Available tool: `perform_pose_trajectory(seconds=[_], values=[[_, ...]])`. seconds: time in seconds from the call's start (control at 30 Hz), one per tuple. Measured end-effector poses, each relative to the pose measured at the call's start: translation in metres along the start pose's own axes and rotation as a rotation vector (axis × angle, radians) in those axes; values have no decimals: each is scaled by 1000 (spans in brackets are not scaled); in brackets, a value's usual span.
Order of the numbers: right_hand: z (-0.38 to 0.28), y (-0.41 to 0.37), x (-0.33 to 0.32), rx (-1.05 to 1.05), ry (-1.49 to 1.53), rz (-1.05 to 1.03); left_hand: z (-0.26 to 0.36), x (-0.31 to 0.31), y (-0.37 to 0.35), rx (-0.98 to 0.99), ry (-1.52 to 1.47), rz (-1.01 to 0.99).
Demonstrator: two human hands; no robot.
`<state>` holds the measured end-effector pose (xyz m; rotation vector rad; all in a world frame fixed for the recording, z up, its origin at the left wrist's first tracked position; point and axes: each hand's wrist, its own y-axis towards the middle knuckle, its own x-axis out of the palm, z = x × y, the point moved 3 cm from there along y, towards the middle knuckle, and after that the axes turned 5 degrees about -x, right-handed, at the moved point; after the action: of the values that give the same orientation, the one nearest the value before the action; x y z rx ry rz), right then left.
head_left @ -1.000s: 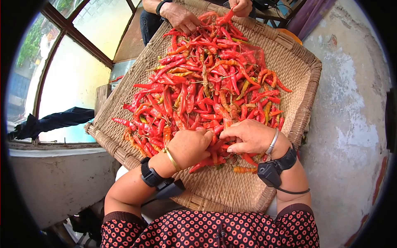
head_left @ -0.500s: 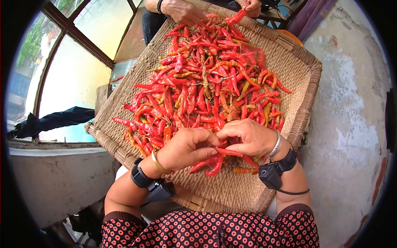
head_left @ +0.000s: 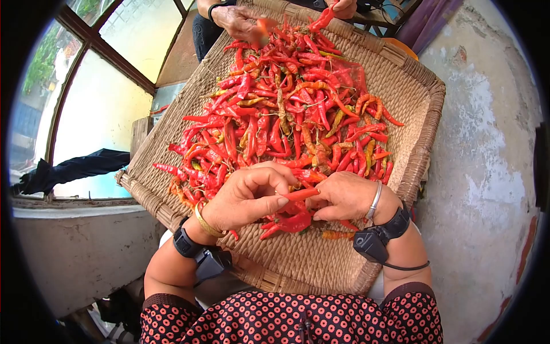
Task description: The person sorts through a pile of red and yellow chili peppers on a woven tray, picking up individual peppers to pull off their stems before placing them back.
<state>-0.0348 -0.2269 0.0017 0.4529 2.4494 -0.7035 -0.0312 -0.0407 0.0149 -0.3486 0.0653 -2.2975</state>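
Note:
In front of me my left hand [head_left: 252,192] is closed, pinching a red chili pepper [head_left: 302,195] between thumb and fingers. Close to that pepper's right end is my right hand [head_left: 349,198], with fingers curled down and thumb drawn in. Whatever its fingertips hold is hidden. Just below the hands lie more loose red chilies [head_left: 293,223]. A large heap of chilies [head_left: 263,135], mostly red with some orange and yellowish, fills much of a woven basket tray [head_left: 298,258].
Across the tray, another person's hand [head_left: 238,23] moves a blurred reddish piece, while their other hand [head_left: 344,8] holds a red chili [head_left: 322,20]. A window [head_left: 94,109] and a dark folded cloth [head_left: 86,168] are at left. A bare wall [head_left: 481,160] stands on the right.
My left hand has lifted a chili and turned its fingers up; my right hand has shifted slightly down and away. The other person's hand moved left and blurs.

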Motion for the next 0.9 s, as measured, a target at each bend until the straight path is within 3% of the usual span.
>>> perform_pose_trajectory(seconds=[0.07,0.1,0.17,0.2,0.27,0.33,0.4,0.47,0.53,0.57,0.6,0.67,0.73,0.8,0.9], values=[[-2,0,-6,-85,90,208,-2,-3,-2,-82,-107,-18],[-5,-1,-8,-85,91,209,-2,-3,-2,-115,-38,0],[-13,-4,-18,-44,422,284,-4,-2,-1,-152,112,42],[-12,-3,-15,-44,421,284,-8,1,1,-152,112,42],[-11,-5,-19,-221,389,531,-13,6,4,-114,300,37],[-9,-5,-19,-189,374,479,-17,10,6,-177,289,45],[-8,-4,-18,-241,384,559,-23,13,7,-234,200,74],[-10,-8,-19,-191,553,571,-26,13,6,-278,97,40],[-8,-9,-20,-140,722,579,-31,16,6,-218,313,-180],[-6,-10,-21,-154,760,611,-31,15,7,-314,329,-289],[-5,-11,-22,-169,798,643,-29,14,6,-314,329,-289],[-2,-13,-20,-121,842,643,-23,11,5,-234,237,-199],[2,-15,-22,-27,896,711,-15,-1,3,-404,110,-112],[5,-13,-25,-97,920,819,2,-12,6,-386,142,-21],[10,-17,-32,-147,953,921,18,-46,19,-76,-48,226]])
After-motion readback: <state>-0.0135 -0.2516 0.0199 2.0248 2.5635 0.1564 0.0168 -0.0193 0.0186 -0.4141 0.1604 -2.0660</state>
